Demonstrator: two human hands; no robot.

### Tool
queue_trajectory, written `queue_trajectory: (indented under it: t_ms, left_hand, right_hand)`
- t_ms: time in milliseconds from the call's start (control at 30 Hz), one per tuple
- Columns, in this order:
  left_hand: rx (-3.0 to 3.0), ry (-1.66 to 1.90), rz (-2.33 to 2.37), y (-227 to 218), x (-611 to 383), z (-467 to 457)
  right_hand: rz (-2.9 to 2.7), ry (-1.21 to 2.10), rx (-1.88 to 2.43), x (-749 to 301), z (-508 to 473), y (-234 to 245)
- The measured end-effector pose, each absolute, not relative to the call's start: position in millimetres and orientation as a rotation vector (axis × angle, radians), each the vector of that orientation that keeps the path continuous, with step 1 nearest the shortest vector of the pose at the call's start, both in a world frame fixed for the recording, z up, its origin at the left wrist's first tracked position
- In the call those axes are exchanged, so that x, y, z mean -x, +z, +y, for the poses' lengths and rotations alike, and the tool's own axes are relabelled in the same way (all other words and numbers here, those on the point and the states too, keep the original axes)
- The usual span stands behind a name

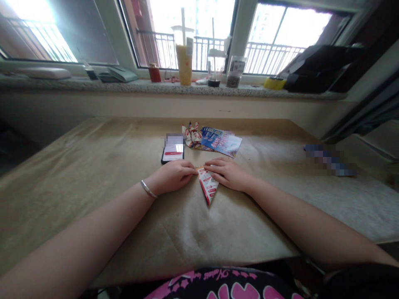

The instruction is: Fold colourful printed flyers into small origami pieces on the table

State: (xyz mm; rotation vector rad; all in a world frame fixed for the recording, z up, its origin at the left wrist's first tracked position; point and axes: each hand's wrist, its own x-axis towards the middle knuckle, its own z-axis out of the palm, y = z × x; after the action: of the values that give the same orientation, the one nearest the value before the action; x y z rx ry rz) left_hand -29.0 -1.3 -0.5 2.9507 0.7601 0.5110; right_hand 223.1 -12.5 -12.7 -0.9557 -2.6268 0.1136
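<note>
1. The folded paper triangle (208,189) lies flat on the table (124,187), between the two hands, its point toward the near edge.
2. The left hand (178,172) keeps its fingers together, tips at the far left corner – whether they pinch it, I can't tell. The right hand (230,173) lays slightly spread fingers over its right side.
3. For a crisp crease, I'd steady that corner and press evenly along the edge.
4. On the windowsill (254,92), a tall cup (183,64) holds something yellow-orange – a jar (234,74) farther right, something dark.
</note>
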Motion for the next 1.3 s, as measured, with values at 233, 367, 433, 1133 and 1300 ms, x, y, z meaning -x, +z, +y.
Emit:
queue_trajectory:
  t_ms: [233,367,433,1133,1300]
  left_hand:
    - [-2.952,0.544,0.755,-2,28,-1]
    - [-2.975,0.483,0.769,3,23,-5]
    - [-3.012,0.43,0.832,5,20,-9]
    - [-2.975,0.41,1.202,2,-2,-32]
    - [-2.956,0.43,1.194,2,-2,-31]
  right_hand:
    - [-2.652,0.067,0.979,-222,-13,-13]
    - [-2.655,0.041,0.973,-222,-13,-13]
    - [-2.66,0.035,0.975,-222,-13,-13]
    - [-2.565,0.132,0.999,-222,-12,-16]
    - [-2.461,0.072,0.898,-225,-12,-17]
